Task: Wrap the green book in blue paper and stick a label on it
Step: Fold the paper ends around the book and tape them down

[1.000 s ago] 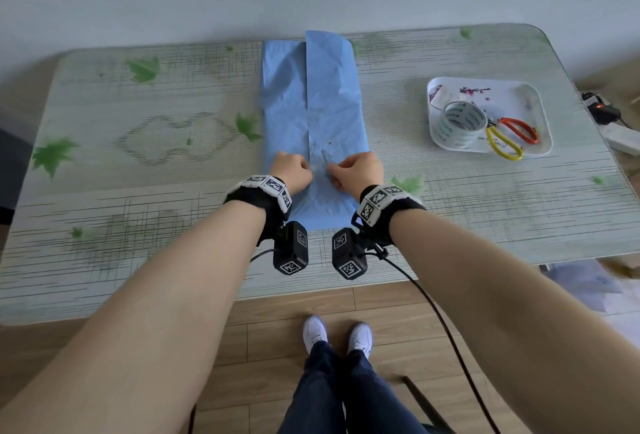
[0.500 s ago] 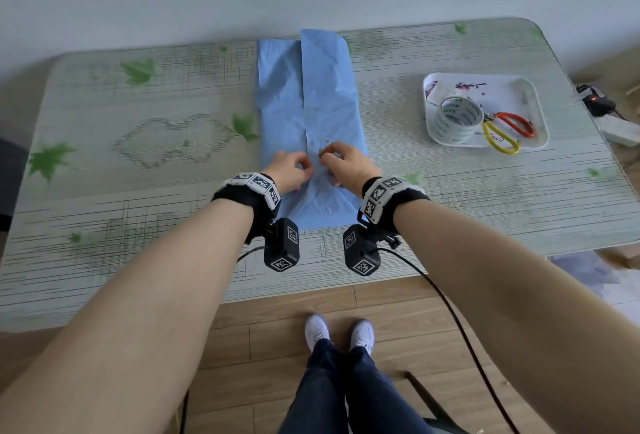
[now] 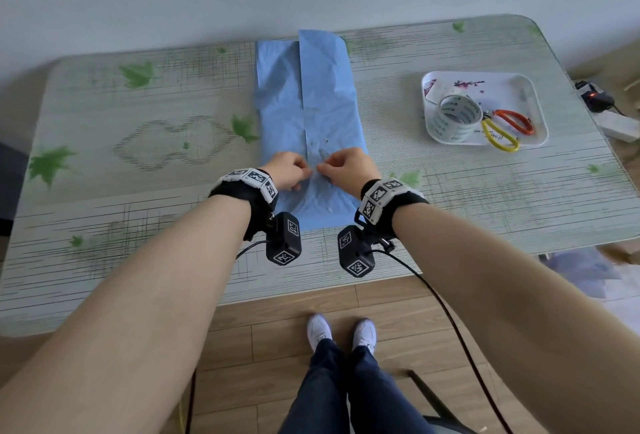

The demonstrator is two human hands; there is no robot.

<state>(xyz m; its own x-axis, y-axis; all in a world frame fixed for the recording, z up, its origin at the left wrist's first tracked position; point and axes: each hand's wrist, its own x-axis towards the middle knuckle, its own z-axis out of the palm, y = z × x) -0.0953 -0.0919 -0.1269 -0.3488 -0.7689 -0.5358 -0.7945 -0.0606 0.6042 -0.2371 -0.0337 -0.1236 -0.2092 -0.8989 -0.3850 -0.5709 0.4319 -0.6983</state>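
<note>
Blue paper [image 3: 311, 101] lies folded lengthwise in a long strip across the middle of the table, its right flap overlapping the left along a straight seam. The green book is hidden under the paper. My left hand [image 3: 287, 170] and my right hand [image 3: 349, 167] sit side by side on the near part of the strip, at the seam. Both have curled fingers whose tips meet over the seam and seem to pinch the paper or something small and unseen there. No label is visible.
A white tray [image 3: 533, 101] at the right of the table holds a roll of clear tape [image 3: 453, 118] and scissors [image 3: 505, 129] with orange and yellow handles. A power strip [image 3: 620, 122] lies past the table's right edge. The near table edge [image 3: 311, 284] runs just below my wrists.
Both hands have crept a little farther along the strip and drawn closer together, until their fingertips meet at the seam. The paper itself has not shifted.
</note>
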